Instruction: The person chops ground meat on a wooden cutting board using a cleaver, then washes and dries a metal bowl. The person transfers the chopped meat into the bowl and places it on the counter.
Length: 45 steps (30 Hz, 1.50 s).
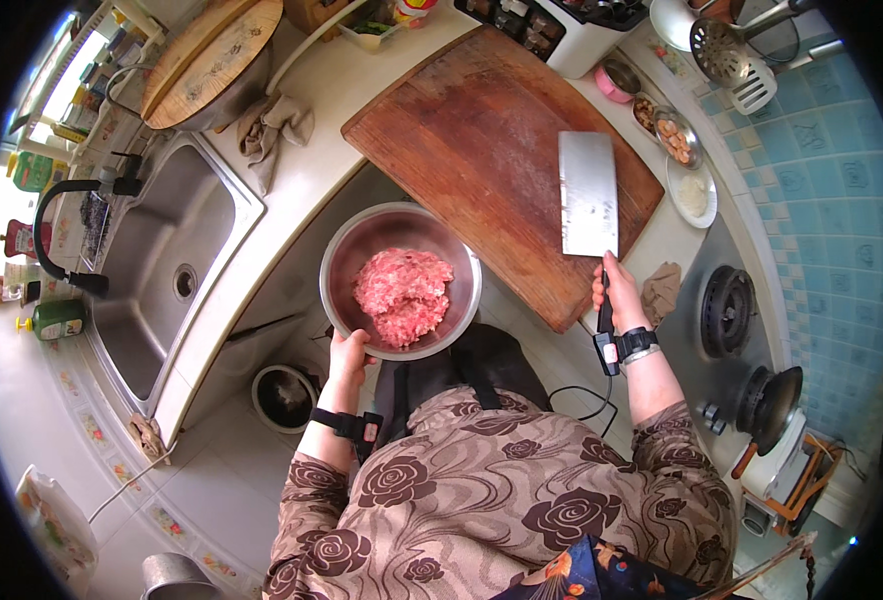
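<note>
My left hand [348,355] grips the near left rim of a stainless steel bowl [340,240]. A mound of pink minced meat [402,296] lies in that bowl, which I hold in front of my body, beside the board's near edge. My right hand [618,292] is closed round the dark handle of a cleaver [588,195]. The cleaver's broad blade shows flat over the right part of a thick wooden cutting board [471,142]; whether it touches the wood I cannot tell. Reddish, damp stains mark the board.
Left is a steel sink [164,262] with a black faucet [55,225]. Small dishes, among them a plate of white bits [693,196], line the board's right side. A gas burner [728,311] lies beyond. A bin [284,397] stands on the floor.
</note>
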### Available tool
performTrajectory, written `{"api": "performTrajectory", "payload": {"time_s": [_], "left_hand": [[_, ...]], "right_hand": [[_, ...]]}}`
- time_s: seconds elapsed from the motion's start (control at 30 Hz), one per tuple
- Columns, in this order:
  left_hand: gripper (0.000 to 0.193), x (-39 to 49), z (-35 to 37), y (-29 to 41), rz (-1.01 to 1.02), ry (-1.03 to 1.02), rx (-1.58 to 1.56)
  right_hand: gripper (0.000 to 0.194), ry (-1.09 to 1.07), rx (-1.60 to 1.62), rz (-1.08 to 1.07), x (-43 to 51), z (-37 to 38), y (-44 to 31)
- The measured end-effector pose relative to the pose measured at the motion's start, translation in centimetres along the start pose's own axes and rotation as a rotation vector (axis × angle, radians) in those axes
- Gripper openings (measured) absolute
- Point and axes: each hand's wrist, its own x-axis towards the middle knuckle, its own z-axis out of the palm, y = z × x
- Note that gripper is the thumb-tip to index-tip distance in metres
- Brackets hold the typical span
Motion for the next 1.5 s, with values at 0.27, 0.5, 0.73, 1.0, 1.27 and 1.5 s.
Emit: {"api": "performTrajectory", "payload": {"time_s": [0.27, 0.5, 0.73, 1.0, 1.27, 1.5], "left_hand": [[0.043, -1.3, 0.6, 1.0, 0.048, 0.041, -0.039], [0.042, -3.0, -0.7, 0.8, 0.051, 0.131, -0.141], [0.04, -4.4, -3.6, -0.4, 0.047, 0.121, -0.273], [0.039, -4.8, -5.5, -1.2, 0.138, 0.108, -0.288], [0.03, -3.8, -4.1, -1.1, 0.049, 0.124, -0.293], [0.04, -3.5, -1.8, -1.6, 0.024, 0.136, -0.193]], "right_hand": [[0.036, -0.296, -0.337, 0.003, -1.2, 9.8, -1.9], [0.028, -0.591, -0.518, -0.268, -6.8, 14.7, -1.3], [0.044, -0.521, -1.1, -1.377, -9.2, 17.7, -1.9], [0.034, -0.554, -0.654, -0.807, -8.9, 14.7, -1.1], [0.046, -0.192, 0.087, -0.064, -1.5, 4.5, -3.9], [0.044, -0.076, 0.05, -0.047, 7.2, -0.6, -6.2]]}}
